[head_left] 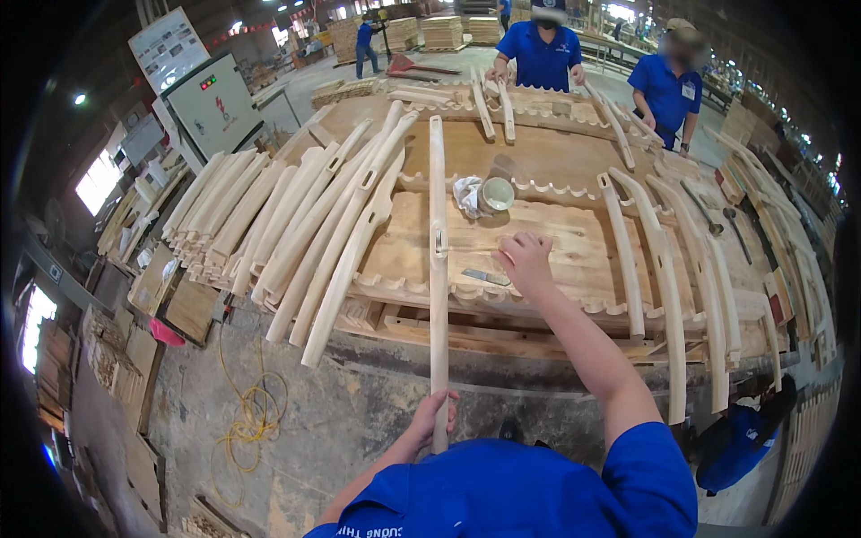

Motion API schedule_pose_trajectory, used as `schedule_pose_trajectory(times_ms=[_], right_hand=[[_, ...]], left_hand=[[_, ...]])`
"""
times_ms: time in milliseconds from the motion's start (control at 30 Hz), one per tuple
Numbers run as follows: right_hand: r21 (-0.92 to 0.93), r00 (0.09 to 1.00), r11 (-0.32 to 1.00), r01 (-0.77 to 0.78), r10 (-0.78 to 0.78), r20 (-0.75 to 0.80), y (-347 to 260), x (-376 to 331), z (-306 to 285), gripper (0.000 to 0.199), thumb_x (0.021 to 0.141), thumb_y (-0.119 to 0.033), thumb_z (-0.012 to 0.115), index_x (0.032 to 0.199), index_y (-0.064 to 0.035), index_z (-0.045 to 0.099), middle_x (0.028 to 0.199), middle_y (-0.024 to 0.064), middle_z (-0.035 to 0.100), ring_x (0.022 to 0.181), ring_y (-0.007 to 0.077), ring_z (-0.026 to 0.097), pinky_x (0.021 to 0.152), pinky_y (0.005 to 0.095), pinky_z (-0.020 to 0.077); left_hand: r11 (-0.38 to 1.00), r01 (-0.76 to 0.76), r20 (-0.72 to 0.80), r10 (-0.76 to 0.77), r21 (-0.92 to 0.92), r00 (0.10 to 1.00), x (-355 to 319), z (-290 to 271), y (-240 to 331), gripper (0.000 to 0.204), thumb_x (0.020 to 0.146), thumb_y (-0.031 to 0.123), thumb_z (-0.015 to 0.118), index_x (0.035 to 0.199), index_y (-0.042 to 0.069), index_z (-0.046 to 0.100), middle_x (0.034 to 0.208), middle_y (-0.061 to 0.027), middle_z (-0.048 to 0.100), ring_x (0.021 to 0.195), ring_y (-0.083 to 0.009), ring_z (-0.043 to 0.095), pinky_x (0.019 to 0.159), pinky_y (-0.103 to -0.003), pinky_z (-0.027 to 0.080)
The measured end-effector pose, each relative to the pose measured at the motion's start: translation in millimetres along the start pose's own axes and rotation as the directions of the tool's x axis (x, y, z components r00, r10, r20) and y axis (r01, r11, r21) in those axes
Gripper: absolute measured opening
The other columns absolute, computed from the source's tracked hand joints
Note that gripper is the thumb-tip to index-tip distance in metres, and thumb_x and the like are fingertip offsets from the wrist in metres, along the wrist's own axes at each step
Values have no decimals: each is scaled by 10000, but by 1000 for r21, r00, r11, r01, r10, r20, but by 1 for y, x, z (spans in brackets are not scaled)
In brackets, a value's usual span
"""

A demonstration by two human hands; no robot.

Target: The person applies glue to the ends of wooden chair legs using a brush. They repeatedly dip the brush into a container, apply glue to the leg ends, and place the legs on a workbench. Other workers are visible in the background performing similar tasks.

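Note:
My left hand (434, 415) grips the near end of a long pale wooden chair leg (438, 233) that lies across the workbench, pointing away from me. My right hand (523, 261) reaches over the wooden board (574, 242), fingers curled, just above a flat metal scraper (486, 277). Whether it holds anything I cannot tell. A small white cup (497, 194) and a crumpled rag (467, 194) sit beyond it.
Several curved wooden legs (296, 224) are stacked on the left, and more (668, 269) lie on the right of the bench. Two people in blue shirts (543, 49) (665, 90) stand at the far side. A grey control cabinet (211, 103) stands at the left. Yellow cord (251, 421) lies on the floor.

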State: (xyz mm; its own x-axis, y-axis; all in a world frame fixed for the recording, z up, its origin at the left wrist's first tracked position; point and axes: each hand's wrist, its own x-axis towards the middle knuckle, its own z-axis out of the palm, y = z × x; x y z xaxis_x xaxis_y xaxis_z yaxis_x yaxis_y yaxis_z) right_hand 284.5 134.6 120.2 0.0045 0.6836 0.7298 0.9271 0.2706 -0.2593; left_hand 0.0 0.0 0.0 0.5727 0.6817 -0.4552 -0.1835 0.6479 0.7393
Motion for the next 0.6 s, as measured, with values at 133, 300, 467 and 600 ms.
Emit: schedule_pose_trajectory(times_ms=[133,300,467,600], right_hand=[[74,1000,997,-11,9,29,0,-5,-7,122,765,-216,642,764,-129,556,772,14,547,800,203,507,758,392,280],[63,992,992,-109,113,-54,0,14,-1,126,762,-219,646,763,-129,559,769,12,533,804,206,504,754,389,284],[-37,992,997,-72,68,-107,-2,5,8,122,757,-214,649,760,-129,562,747,19,512,807,209,500,767,388,288],[18,997,999,-49,50,-61,-2,-5,-2,127,749,-212,654,755,-125,561,757,26,512,818,209,493,779,388,287]], left_hand=[[998,24,-24,-23,52,999,2,2,1,368,941,374,314,1027,51,465,586,-48,477,437,-157,458,424,-272,372],[999,11,-1,-11,41,1000,5,0,1,370,942,374,320,1033,47,467,587,-53,479,439,-157,461,427,-272,375],[1000,11,11,-11,7,1000,-1,-1,2,377,945,382,339,1038,40,465,592,-57,480,437,-158,463,433,-275,385],[1000,0,25,0,0,1000,-5,-3,3,386,944,390,342,1039,37,463,594,-57,480,434,-159,464,431,-275,386]])
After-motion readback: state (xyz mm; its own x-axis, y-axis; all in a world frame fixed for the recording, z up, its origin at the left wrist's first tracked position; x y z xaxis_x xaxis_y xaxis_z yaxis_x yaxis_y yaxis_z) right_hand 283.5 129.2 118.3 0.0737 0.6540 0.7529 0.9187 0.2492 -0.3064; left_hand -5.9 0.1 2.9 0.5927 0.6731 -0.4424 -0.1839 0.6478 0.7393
